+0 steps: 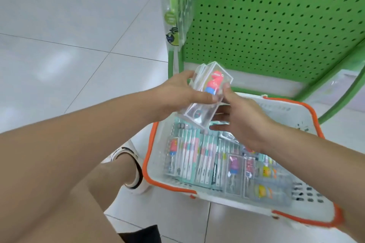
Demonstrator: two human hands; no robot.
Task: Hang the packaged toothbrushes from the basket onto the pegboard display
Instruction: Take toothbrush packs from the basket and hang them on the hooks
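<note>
You're mid-pickup; left hand (177, 92) grips a small stack of clear plastic toothbrush packs (205, 92), pink character on the front one, held above the white orange-rimmed basket (150, 156); right hand (243, 122) pinches its edge, thumb on top; next: lift to the green pegboard (276, 16), find the hang hole, peg unseen.

we note: pegboard (276, 21) green, dotted with dark holes; basket (296, 116) white, orange rim; held toothbrush pack (205, 92) clear, pink-and-blue figure inside.

one basket (308, 116), one pegboard (276, 16), two hands
</note>
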